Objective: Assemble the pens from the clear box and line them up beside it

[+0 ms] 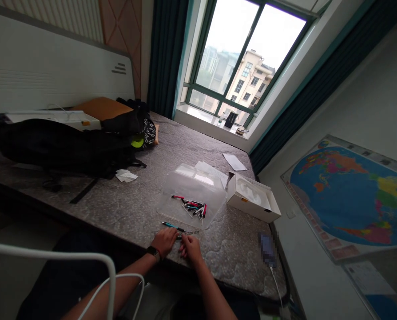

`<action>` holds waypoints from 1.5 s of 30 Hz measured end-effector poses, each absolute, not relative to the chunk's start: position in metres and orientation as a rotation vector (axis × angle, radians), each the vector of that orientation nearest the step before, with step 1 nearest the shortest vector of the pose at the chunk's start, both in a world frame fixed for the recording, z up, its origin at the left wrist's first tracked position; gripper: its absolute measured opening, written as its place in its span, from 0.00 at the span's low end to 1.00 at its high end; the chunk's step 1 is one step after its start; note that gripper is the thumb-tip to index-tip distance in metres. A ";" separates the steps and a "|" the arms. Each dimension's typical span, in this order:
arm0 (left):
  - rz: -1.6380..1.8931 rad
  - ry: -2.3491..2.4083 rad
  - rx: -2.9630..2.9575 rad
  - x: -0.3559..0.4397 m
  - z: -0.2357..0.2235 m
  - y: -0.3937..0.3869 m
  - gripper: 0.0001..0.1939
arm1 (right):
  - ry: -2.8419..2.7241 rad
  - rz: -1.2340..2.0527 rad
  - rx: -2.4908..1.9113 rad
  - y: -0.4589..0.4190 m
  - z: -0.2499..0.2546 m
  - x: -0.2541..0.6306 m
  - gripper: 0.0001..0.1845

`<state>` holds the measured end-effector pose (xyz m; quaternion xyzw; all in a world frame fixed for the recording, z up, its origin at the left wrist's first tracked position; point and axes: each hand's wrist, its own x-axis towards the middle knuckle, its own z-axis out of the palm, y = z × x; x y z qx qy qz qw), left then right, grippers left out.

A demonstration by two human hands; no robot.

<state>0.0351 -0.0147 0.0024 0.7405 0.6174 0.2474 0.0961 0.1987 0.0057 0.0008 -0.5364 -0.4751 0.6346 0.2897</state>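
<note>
Grey marbled bed (145, 204) spreads below a tall window (238, 53), and everything on it can be placed from the clear tray (168, 209). Loose pens (195, 206), red, black, white and teal, lie heaped in the tray. Just in front of its near edge, a teal pen (172, 226) lies beside some dark lettering (191, 233). Nearer the bed's edge than the tray are both hands, close together: the left hand (165, 242) is palm down by the teal pen, the right hand (191, 250) has its fingers curled. A small dark item (179, 238) shows between them, but I cannot tell whether either hand grips it or is empty

Right of the tray sits an open white box (248, 206); beyond the tray is a white sheet (235, 162). Left of it are a crumpled tissue (126, 175) and a black bag (61, 144). Well to its right, a map (348, 195) covers the wall
</note>
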 end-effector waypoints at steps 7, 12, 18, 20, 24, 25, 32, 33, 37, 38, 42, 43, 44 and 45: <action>0.739 1.801 2.211 0.035 0.005 -0.016 0.19 | -1.309 1.668 -1.414 0.013 -0.005 0.202 0.30; 0.759 1.768 2.225 0.035 0.005 -0.016 0.17 | -1.088 1.540 -1.467 0.017 -0.008 0.204 0.30; 0.759 1.708 2.295 0.033 0.005 -0.016 0.16 | -1.043 1.541 -1.490 0.016 0.001 0.205 0.31; 0.777 1.686 2.314 0.033 0.005 -0.016 0.16 | -1.076 1.550 -1.504 0.016 0.001 0.206 0.32; 0.797 1.676 2.339 0.033 0.004 -0.015 0.16 | -1.099 1.586 -1.521 0.019 -0.001 0.207 0.33; 0.795 1.678 2.343 0.033 0.003 -0.015 0.16 | -1.102 1.597 -1.517 0.020 -0.002 0.208 0.33; 0.748 1.729 2.298 0.033 0.001 -0.014 0.18 | -1.046 1.665 -1.399 0.020 -0.001 0.210 0.31; 0.740 1.730 2.297 0.033 0.002 -0.014 0.18 | -1.024 1.680 -1.382 0.020 -0.001 0.211 0.32; 0.709 1.731 2.303 0.033 0.007 -0.015 0.18 | -1.015 1.710 -1.390 0.019 -0.001 0.212 0.30; 0.704 1.733 2.302 0.033 0.008 -0.015 0.17 | -1.045 1.705 -1.403 0.019 -0.001 0.211 0.30; 0.691 1.738 2.301 0.034 0.012 -0.014 0.17 | -1.181 1.663 -1.458 0.019 -0.002 0.207 0.31; 0.685 1.741 2.299 0.034 0.013 -0.014 0.16 | -1.195 1.654 -1.468 0.018 -0.002 0.206 0.31; 0.679 1.745 2.297 0.034 0.014 -0.014 0.16 | -1.201 1.649 -1.472 0.018 -0.002 0.206 0.30; 0.672 1.748 2.294 0.035 0.015 -0.014 0.15 | -1.198 1.654 -1.467 0.018 -0.002 0.206 0.30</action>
